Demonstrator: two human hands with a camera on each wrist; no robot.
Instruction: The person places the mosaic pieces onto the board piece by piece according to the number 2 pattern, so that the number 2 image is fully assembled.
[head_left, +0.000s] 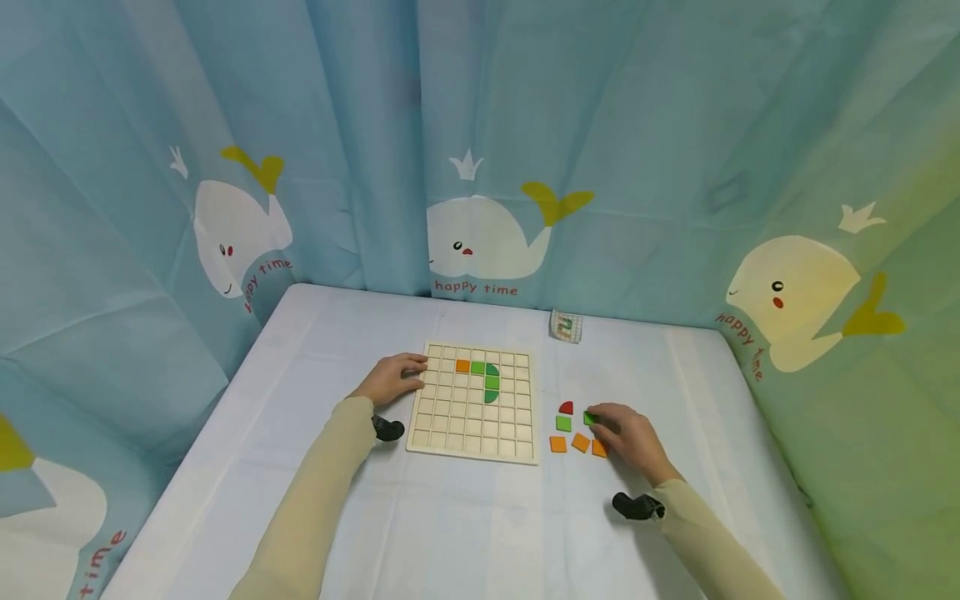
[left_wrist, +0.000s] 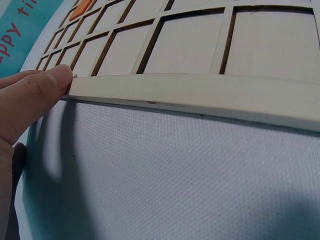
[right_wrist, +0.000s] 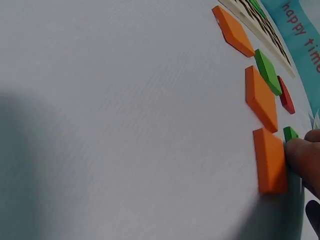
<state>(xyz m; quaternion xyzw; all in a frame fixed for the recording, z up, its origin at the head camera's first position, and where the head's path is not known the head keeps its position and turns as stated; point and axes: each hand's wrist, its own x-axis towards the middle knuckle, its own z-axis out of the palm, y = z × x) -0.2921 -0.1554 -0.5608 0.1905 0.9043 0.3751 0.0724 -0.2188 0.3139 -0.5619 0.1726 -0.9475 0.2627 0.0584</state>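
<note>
A pale wooden grid board (head_left: 450,425) lies on the table with several tiles set in its cells: an orange square (head_left: 462,366), green squares (head_left: 492,382) and green quarter-rounds (head_left: 491,397). My left hand (head_left: 388,379) rests at the board's left edge, fingers fairly straight; in the left wrist view the thumb (left_wrist: 60,77) touches the rim. Right of the board, my right hand (head_left: 630,437) pinches a green square tile (head_left: 588,417) between thumb and forefinger, low over the table. In the right wrist view that green tile (right_wrist: 290,133) is partly hidden by a fingertip.
Near the right hand lie a red quarter-round (head_left: 566,407), another green square (head_left: 563,423) and orange squares (head_left: 558,444). A small printed pattern card (head_left: 566,327) sits at the table's back edge. Curtains with whales (head_left: 487,237) stand around the white table (head_left: 450,533).
</note>
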